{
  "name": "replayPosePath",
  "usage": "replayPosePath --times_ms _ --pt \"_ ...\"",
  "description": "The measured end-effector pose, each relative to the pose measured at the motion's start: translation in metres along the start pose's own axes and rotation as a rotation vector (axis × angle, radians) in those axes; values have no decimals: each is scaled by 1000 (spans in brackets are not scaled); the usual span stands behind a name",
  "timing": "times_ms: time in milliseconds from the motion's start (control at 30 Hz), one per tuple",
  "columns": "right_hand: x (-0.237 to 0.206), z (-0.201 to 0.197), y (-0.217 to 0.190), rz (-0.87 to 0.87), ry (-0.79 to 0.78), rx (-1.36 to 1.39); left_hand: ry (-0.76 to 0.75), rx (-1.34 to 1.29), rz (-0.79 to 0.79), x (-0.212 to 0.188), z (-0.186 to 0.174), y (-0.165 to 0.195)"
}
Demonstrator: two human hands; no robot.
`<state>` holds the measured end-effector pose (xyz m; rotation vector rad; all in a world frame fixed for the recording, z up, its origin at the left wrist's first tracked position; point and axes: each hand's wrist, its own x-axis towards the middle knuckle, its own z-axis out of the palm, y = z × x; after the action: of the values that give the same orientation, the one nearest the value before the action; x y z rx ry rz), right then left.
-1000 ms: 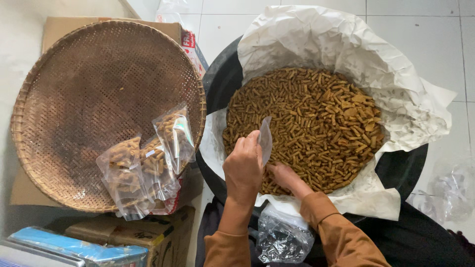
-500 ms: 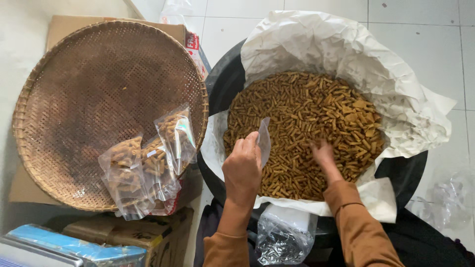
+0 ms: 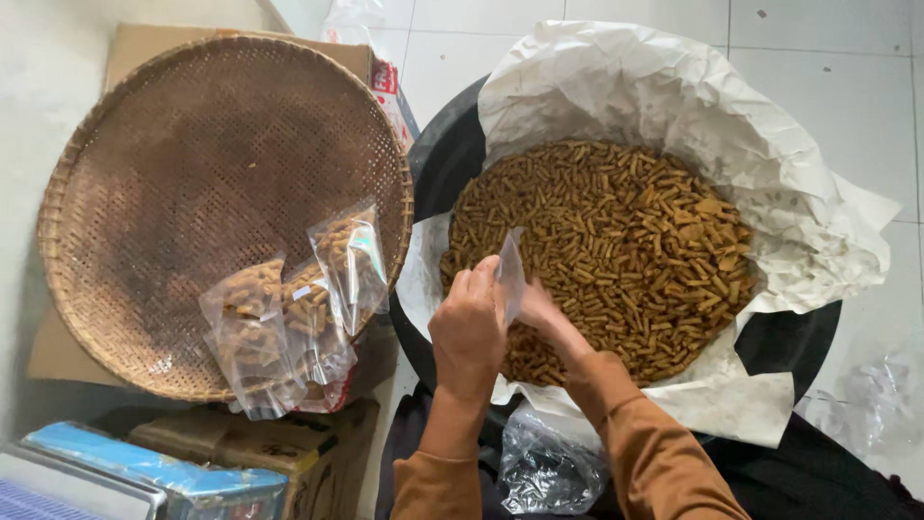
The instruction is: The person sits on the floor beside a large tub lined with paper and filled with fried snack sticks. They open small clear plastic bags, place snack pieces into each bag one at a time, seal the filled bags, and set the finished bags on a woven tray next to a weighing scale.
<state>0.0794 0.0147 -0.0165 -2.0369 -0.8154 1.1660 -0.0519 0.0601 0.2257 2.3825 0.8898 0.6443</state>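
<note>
Paper, white and crumpled, lines the big black round tub in front of you, and its loose edge at five o'clock hangs over the rim; my guess is that a tug from your sleeve there could drag the sheet and tip snacks onto the pale tiled floor. Heaped on that lining lies the mound of golden-brown fried stick snacks, short, thin and brittle-looking, so a hard squeeze would likely snap them.

At nine o'clock from the tub sits the round woven bamboo tray, perched on a brown cardboard box. Its three filled clear plastic packets lie at the tray's five o'clock rim, one overhanging it; a knock could slide them off, I judge.

Your left hand is pinched shut on the small clear plastic bag, held upright at the mound's seven o'clock edge. The bag looks thin, limp and glossy, with little or nothing in it that I can see. Your right hand sits just behind it, touching the sticks; whether it grips any I cannot tell. If the bag's mouth sags or folds shut, sticks may spill past it.

A crumpled bundle of spare clear bags rests by your lap at six o'clock.
</note>
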Motion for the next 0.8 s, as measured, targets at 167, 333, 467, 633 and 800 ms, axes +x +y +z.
replayPosePath --times_ms 167,333,467,633,800 --pt "-3 53 -6 -444 77 -546 17 23 3 4 3 -2" --pt "-40 51 37 -684 62 -776 36 -5 9 3 1 -4" --pt "-59 9 77 -506 -79 -862 11 -12 16 -2 -5 -8" --pt "-61 -45 106 -285 110 -578 4 -15 27 -5 -3 -13" --pt "-41 -34 86 245 218 -598 -8 -4 42 -8 10 -8"
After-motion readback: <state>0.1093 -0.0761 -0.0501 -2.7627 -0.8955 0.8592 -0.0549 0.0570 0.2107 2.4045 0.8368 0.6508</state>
